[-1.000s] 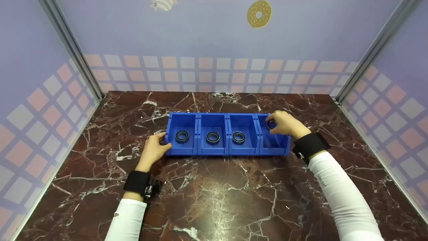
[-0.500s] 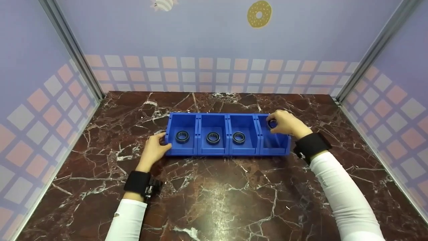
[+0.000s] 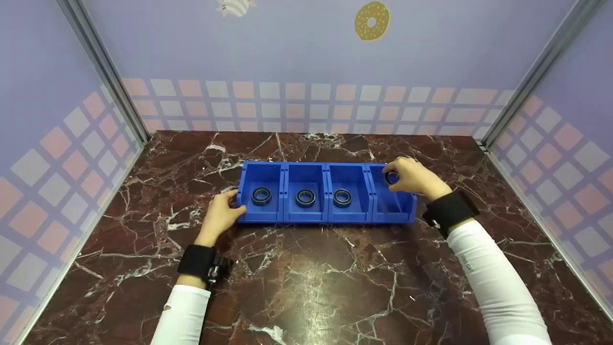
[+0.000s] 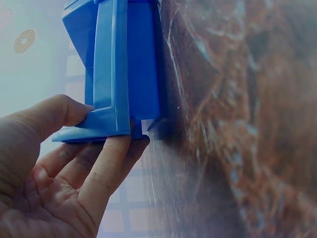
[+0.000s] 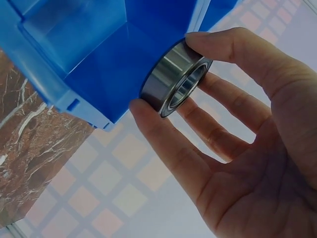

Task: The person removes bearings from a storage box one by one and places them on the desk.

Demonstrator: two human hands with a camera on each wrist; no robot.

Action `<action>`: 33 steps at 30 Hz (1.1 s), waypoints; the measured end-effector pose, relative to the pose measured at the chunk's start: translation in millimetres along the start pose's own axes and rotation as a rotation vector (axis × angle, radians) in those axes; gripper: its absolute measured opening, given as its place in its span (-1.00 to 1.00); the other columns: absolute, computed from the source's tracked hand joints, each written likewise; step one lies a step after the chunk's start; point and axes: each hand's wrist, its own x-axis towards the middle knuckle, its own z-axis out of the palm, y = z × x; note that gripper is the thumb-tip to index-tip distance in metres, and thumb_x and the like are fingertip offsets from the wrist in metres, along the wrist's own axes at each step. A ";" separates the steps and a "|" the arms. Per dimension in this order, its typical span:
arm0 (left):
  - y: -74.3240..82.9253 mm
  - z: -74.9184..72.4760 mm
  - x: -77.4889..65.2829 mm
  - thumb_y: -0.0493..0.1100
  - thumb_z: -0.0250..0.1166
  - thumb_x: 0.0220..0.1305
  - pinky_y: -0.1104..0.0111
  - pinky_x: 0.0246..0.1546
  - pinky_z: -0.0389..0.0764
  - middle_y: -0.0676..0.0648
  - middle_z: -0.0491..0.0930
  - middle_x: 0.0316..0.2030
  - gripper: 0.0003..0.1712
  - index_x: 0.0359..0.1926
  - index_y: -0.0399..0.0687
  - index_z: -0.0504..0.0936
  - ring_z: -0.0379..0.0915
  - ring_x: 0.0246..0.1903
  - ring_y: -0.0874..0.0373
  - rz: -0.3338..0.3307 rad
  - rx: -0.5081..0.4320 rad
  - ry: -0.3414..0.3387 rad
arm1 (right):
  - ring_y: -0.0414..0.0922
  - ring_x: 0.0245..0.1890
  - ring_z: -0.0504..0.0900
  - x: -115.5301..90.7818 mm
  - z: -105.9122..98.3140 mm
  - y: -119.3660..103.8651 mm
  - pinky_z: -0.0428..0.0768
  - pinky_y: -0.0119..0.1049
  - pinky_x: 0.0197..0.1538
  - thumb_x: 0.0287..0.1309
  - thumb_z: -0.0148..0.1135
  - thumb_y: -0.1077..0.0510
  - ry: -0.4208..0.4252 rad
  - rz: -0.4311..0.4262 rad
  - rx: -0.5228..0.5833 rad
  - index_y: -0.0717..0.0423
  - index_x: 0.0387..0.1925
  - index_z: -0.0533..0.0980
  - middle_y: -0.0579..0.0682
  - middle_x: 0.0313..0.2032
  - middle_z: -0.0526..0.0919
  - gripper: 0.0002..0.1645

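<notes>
A row of joined blue storage bins (image 3: 306, 218) stands on the table. My left hand (image 3: 220, 215) grips the outer side wall of the leftmost bin, thumb over the edge and fingers outside, as the left wrist view shows (image 4: 111, 124). Over the rightmost bin, my right hand (image 3: 413, 179) pinches a ball bearing (image 5: 168, 77) between thumb and fingertip. That steel ring with its dark edges is tilted up on its side. Three more bearings lie flat, one per bin: the left one (image 3: 261, 203), the middle one (image 3: 305, 205) and the right one (image 3: 342, 204).
The brown marbled table (image 3: 306, 287) reaches in front of and around the bins. Tiled-pattern panels close it in at the back (image 3: 306, 52), left (image 3: 52, 158) and right (image 3: 570, 158). Metal posts (image 3: 107, 72) stand at the rear corners.
My right hand, with the bearing pinched in it, has drifted very slightly to the right over the last bin. The left hand, the bins and the three lying bearings have stayed put.
</notes>
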 end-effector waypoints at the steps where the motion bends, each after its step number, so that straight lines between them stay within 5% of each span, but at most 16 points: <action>1: -0.3 0.0 -0.3 -0.31 0.22 0.35 -0.07 0.31 0.54 -0.49 0.48 0.31 -0.32 0.44 -0.48 0.32 0.46 0.34 -0.33 0.001 -0.001 -0.002 | 0.37 0.18 0.56 -0.8 -0.5 -0.5 0.46 0.33 0.29 -0.06 0.37 0.29 0.002 -0.003 -0.003 0.39 0.09 0.63 0.37 0.07 0.69 -0.42; 20: 0.2 0.1 -0.3 -0.31 0.23 0.31 -0.07 0.33 0.53 -0.51 0.50 0.27 -0.33 0.40 -0.52 0.36 0.48 0.31 -0.33 0.013 0.003 0.017 | 0.42 0.24 0.49 -13.0 -5.8 -9.6 0.40 0.37 0.34 0.00 0.36 0.28 -0.015 0.023 -0.008 0.38 0.12 0.61 0.39 0.15 0.63 -0.43; 33: 1.3 0.3 -0.3 -0.32 0.23 0.31 -0.06 0.30 0.55 -0.49 0.52 0.26 -0.34 0.40 -0.50 0.37 0.50 0.30 -0.32 0.022 0.005 0.016 | 0.29 0.08 0.56 -26.2 -6.9 -9.9 0.55 0.22 0.14 -0.03 0.36 0.28 0.004 0.002 0.014 0.37 0.10 0.63 0.37 0.07 0.66 -0.43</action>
